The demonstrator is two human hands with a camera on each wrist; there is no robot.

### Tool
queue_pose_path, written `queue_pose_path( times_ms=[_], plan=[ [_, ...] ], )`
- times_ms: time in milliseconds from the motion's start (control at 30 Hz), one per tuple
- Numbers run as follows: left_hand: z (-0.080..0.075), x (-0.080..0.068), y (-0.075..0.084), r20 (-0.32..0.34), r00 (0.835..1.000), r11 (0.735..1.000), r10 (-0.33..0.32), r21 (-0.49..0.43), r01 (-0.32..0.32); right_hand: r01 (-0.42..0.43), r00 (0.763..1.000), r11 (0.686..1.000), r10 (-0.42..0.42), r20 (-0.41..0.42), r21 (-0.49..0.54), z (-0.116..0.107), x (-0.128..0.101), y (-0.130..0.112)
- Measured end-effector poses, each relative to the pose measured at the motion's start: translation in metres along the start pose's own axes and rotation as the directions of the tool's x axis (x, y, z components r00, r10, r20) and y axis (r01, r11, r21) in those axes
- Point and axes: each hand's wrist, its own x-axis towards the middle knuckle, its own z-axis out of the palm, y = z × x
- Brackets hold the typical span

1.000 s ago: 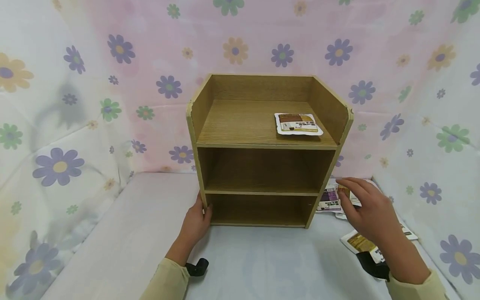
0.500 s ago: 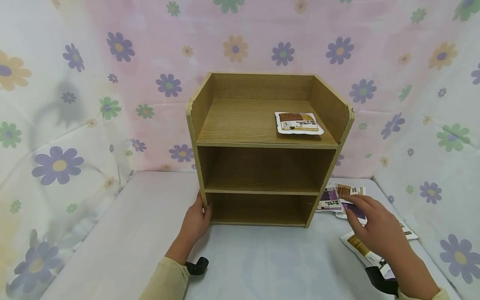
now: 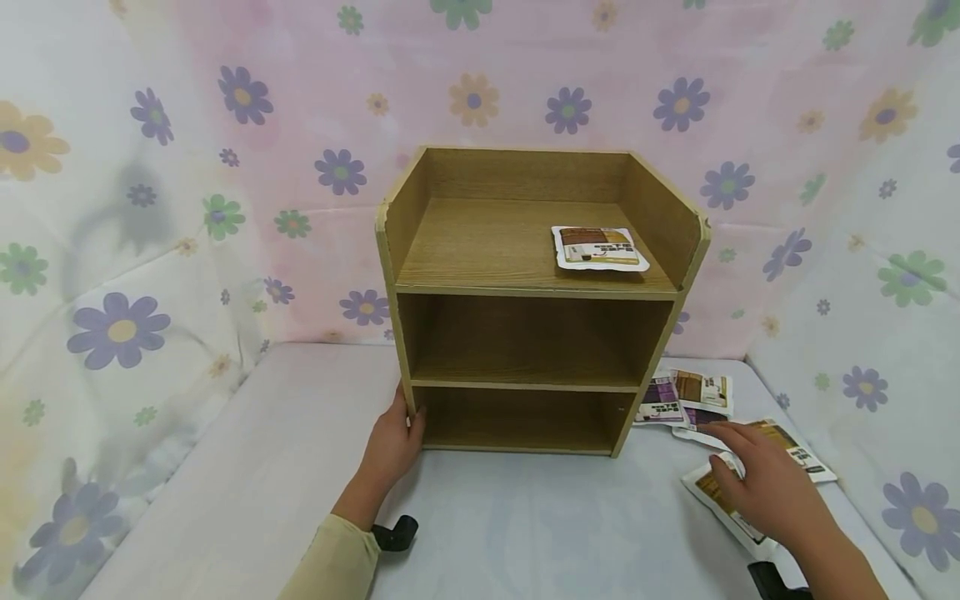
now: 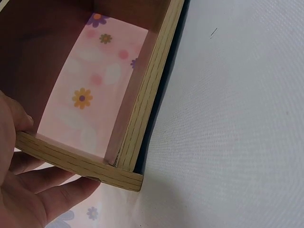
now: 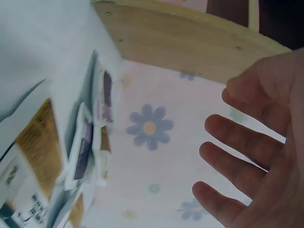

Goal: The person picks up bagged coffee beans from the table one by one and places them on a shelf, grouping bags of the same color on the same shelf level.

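Observation:
My left hand (image 3: 390, 442) grips the lower left side panel of a small wooden shelf unit (image 3: 480, 250). In the left wrist view its thumb lies inside the panel (image 4: 76, 159) and its fingers outside. My right hand (image 3: 772, 479) hovers over the flat packets at the right, its fingers apart and loosely bent, holding nothing. Partly hidden beneath it lies a white and gold-brown packet (image 3: 716, 492); another such packet (image 3: 806, 458) is just beyond. One brown and white packet (image 3: 600, 250) lies on the shelf's top board, toward the right.
By the shelf's lower right side, a purple and white packet (image 3: 660, 404) and a brown one (image 3: 702, 390) lie overlapping with another. A white cloth (image 3: 240, 467) covers the table. Flower-patterned curtains (image 3: 495, 75) enclose the back and sides.
My right hand has moved down and to the right, from beside the farther packets to above the nearer ones. My left hand and the shelf have stayed put.

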Motion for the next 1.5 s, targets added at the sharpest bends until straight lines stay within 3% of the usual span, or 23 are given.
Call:
queue_pose_path(
  times_ms=[167,333,833,1067,1267,1500],
  plan=[
    [0.000,-0.001,0.001,-0.013,1.000,1.000,0.017,0.000,-0.017,-0.024,0.998,1.000,0.024,0.063,-0.004,0.005,-0.007,0.011],
    [-0.001,-0.001,0.001,-0.005,1.000,1.000,0.011,-0.009,-0.011,0.005,0.998,1.000,-0.003,0.061,-0.020,0.010,-0.015,0.023],
    [-0.003,0.000,0.002,-0.006,1.000,1.000,0.000,0.004,0.001,0.040,0.981,0.997,-0.028,0.192,-0.061,0.028,-0.029,0.057],
    [-0.003,0.001,0.002,-0.001,1.000,1.000,-0.007,0.008,0.007,0.008,0.950,1.000,-0.003,0.312,-0.012,0.032,-0.030,0.065],
    [-0.002,0.001,0.002,-0.012,1.000,1.000,0.003,0.003,-0.003,-0.046,0.910,0.998,0.023,0.415,0.044,0.037,-0.027,0.071],
    [0.001,0.000,-0.002,-0.024,1.000,1.000,0.017,0.000,-0.017,-0.102,0.876,0.993,0.061,0.479,0.061,0.044,-0.025,0.074]
  ],
)
